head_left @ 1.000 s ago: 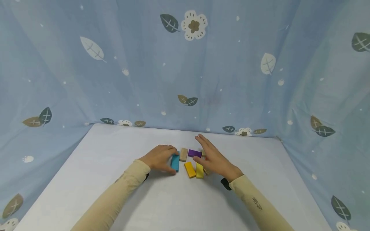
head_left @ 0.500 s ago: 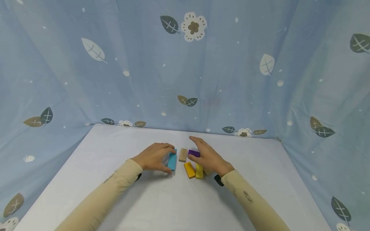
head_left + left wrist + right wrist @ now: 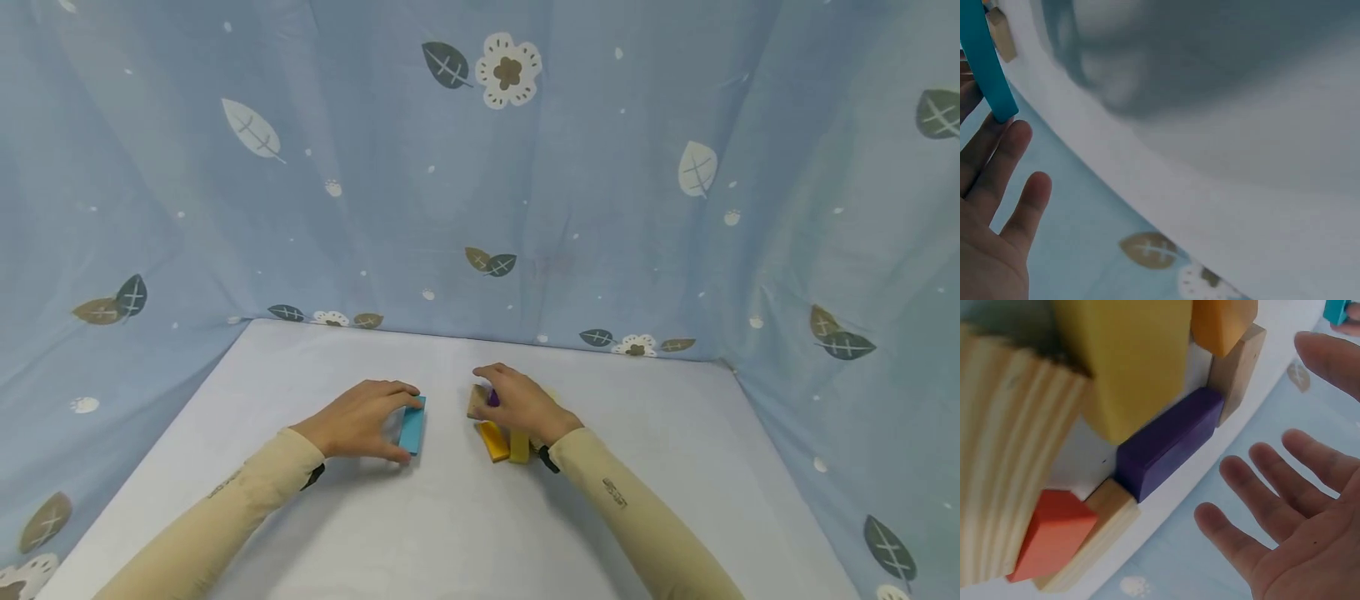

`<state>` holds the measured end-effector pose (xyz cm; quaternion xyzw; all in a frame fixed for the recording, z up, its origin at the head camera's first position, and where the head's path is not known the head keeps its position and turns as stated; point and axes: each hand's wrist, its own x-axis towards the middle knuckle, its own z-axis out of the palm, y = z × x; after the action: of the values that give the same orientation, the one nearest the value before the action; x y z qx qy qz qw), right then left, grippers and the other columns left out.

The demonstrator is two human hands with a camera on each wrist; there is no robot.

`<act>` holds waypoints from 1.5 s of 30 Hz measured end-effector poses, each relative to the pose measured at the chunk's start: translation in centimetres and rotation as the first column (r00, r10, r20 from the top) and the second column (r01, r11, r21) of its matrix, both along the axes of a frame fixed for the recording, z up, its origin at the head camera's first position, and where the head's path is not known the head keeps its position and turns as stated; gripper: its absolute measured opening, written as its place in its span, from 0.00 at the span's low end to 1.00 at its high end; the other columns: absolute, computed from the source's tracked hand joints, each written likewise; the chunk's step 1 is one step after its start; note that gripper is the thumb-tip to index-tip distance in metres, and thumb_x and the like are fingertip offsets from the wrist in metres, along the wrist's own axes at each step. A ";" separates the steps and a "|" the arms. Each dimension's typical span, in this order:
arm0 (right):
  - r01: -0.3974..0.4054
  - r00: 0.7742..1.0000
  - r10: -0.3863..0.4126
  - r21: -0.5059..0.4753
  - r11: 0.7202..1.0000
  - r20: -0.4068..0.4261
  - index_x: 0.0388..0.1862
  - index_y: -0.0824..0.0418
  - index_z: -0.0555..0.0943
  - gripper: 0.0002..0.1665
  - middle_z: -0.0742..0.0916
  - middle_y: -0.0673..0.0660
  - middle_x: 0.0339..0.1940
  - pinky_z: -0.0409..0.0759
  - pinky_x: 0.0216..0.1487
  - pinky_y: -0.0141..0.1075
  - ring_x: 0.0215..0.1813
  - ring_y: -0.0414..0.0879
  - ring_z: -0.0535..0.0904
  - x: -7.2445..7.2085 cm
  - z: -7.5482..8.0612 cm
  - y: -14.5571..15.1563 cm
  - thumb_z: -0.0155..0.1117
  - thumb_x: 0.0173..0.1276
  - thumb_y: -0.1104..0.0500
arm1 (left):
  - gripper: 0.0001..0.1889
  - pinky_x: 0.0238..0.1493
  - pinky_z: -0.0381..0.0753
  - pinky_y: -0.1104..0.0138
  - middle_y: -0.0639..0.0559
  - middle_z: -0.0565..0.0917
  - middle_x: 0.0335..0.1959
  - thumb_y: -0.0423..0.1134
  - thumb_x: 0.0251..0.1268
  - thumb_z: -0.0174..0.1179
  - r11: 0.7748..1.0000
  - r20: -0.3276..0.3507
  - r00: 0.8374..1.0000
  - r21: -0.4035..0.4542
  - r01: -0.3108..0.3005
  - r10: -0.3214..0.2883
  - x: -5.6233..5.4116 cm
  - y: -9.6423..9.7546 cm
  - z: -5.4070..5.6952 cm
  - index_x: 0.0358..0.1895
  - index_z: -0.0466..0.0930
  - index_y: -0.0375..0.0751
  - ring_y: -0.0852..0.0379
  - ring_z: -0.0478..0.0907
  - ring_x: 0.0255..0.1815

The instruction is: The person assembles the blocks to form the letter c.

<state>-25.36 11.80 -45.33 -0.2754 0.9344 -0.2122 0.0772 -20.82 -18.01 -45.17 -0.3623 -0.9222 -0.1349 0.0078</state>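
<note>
Thumb and fingertips of my left hand [image 3: 360, 423] pinch a light blue rectangular block [image 3: 412, 427] by its ends. In the left wrist view that block [image 3: 986, 65] sits at the fingertips. My right hand [image 3: 521, 406] is over the group of blocks, its fingers spread and holding nothing. Nearest to it are a plain wooden block [image 3: 1238, 375] and a purple block [image 3: 1169, 444], both apart from the fingers in the right wrist view. A yellow block [image 3: 519, 447] and an orange-yellow block [image 3: 494, 442] lie on the near side of the group.
The right wrist view also shows a red block [image 3: 1054, 534], a second plain wooden block [image 3: 1097, 544] and a ridged wooden piece [image 3: 1016, 456]. All lie on a white table [image 3: 450, 533]. A blue patterned curtain [image 3: 375, 167] stands behind and at the sides.
My left hand has moved left with the blue block, away from the other blocks. My right hand has shifted left and now covers most of the purple block in the head view.
</note>
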 end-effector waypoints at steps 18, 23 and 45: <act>-0.049 0.998 0.055 0.162 0.986 -0.036 0.66 0.62 0.79 0.32 0.84 0.56 0.58 0.79 0.63 0.40 0.58 0.49 0.79 -1.0 -0.1 -1.7 0.74 0.66 0.51 | 0.38 0.69 0.69 0.45 0.50 0.73 0.72 0.61 0.50 0.76 0.999 0.083 0.996 0.037 0.011 -0.014 1.5 -2.7 -2.5 0.66 0.79 0.50 0.45 0.69 0.71; -0.051 0.998 0.054 0.152 0.987 -0.015 0.64 0.63 0.81 0.31 0.84 0.56 0.57 0.80 0.60 0.38 0.56 0.49 0.79 -1.4 -0.2 -1.6 0.76 0.65 0.52 | 0.38 0.69 0.69 0.46 0.51 0.73 0.72 0.63 0.52 0.75 1.000 0.036 0.999 0.022 0.016 -0.017 1.6 -3.1 -2.6 0.65 0.80 0.50 0.44 0.69 0.72; 0.002 0.998 -0.014 0.192 0.981 0.062 0.65 0.63 0.81 0.33 0.84 0.58 0.58 0.78 0.63 0.41 0.56 0.49 0.78 -1.7 -0.3 -2.7 0.77 0.63 0.52 | 0.30 0.65 0.74 0.47 0.51 0.79 0.67 0.59 0.55 0.75 0.999 0.008 1.000 0.032 0.020 -0.020 2.2 -3.4 -2.1 0.58 0.86 0.47 0.46 0.74 0.66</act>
<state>-27.10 9.15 -45.61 -0.2560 0.9487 -0.1300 0.1320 -18.64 -21.46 -47.27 -0.3709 -0.9163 -0.1511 0.0081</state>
